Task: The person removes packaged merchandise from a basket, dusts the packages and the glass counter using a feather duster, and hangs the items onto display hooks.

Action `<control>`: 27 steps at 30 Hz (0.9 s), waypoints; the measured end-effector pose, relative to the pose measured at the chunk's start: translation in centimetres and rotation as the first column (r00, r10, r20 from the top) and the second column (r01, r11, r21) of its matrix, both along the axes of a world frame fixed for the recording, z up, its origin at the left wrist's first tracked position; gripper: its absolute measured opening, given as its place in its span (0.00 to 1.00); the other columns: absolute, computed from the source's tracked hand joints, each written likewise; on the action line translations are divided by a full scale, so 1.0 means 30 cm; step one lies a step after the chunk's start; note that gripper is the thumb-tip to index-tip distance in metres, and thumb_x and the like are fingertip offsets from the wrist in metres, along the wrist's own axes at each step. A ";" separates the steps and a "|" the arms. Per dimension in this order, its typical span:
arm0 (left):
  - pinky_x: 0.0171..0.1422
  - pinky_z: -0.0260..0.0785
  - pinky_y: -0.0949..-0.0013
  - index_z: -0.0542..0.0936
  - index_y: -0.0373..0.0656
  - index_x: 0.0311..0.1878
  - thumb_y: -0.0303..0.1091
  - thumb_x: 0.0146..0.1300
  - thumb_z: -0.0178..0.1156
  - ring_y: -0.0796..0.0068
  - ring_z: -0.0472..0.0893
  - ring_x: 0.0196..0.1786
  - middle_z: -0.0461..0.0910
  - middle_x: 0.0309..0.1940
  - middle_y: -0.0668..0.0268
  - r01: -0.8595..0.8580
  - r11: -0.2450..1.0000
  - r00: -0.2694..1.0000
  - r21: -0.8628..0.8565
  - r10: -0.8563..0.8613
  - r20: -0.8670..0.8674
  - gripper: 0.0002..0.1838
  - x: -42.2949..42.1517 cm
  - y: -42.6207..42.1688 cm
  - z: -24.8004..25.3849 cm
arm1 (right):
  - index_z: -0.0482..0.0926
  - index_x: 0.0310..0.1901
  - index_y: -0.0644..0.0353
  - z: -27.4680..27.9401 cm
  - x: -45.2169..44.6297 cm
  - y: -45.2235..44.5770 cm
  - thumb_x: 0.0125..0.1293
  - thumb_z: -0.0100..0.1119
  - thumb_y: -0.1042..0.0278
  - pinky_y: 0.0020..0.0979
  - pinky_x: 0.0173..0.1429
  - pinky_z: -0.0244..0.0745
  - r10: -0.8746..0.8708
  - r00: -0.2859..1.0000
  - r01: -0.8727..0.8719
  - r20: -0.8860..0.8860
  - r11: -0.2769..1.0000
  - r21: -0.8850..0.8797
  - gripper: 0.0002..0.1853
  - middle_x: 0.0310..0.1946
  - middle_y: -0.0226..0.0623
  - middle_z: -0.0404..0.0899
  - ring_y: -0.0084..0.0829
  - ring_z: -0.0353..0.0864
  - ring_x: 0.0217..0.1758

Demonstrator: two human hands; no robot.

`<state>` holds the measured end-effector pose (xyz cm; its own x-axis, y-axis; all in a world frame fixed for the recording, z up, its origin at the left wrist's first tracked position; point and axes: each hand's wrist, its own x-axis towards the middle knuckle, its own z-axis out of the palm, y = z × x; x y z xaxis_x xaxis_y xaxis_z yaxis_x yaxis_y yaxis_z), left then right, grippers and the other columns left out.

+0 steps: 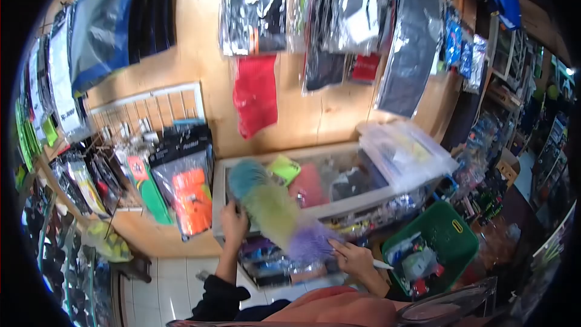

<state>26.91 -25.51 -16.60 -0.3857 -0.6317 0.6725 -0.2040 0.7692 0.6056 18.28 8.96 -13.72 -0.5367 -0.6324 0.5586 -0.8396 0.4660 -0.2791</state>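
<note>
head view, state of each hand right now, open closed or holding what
Left hand: by the pale-framed glass display case; grip open or closed cannot be told.
Right hand: closed, holding the fluffy blue, yellow and purple duster.

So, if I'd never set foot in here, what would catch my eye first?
Probably the fluffy duster in blue, yellow and purple, slanting across the glass-topped case, its handle end in the person's right hand. Next might come the bright red item hanging against the wooden wall, then the green basket at lower right.
</note>
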 end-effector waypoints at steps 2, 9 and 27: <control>0.36 0.62 0.53 0.72 0.36 0.28 0.33 0.60 0.59 0.48 0.72 0.29 0.73 0.22 0.52 0.049 0.999 0.999 0.023 -0.049 -0.007 0.11 -0.001 0.004 0.021 | 0.82 0.49 0.41 0.039 -0.077 0.014 0.58 0.59 0.63 0.44 0.33 0.78 -0.080 0.996 0.077 0.038 0.994 0.083 0.16 0.30 0.43 0.82 0.46 0.81 0.28; 0.36 0.65 0.59 0.73 0.35 0.33 0.35 0.66 0.56 0.56 0.74 0.29 0.73 0.24 0.53 0.075 0.984 0.986 0.161 -0.049 -0.156 0.11 -0.007 0.051 0.067 | 0.79 0.49 0.44 0.070 -0.435 -0.086 0.60 0.58 0.59 0.50 0.34 0.77 -0.359 0.931 0.364 -0.066 0.925 0.104 0.15 0.24 0.48 0.80 0.51 0.81 0.28; 0.31 0.65 0.74 0.76 0.35 0.34 0.28 0.62 0.58 0.82 0.71 0.26 0.75 0.23 0.66 0.246 0.968 0.937 0.041 -0.227 -0.266 0.05 0.278 -0.156 0.794 | 0.78 0.51 0.59 0.440 -0.253 -0.311 0.57 0.63 0.52 0.46 0.44 0.75 -0.203 0.921 0.241 -0.332 0.967 0.078 0.24 0.38 0.48 0.78 0.51 0.78 0.40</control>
<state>35.23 -30.20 7.22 -0.3504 -0.5942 0.7240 0.1484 0.7280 0.6693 10.71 -0.37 -0.53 -0.4766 -0.5879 0.6536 -0.7463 0.6635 0.0525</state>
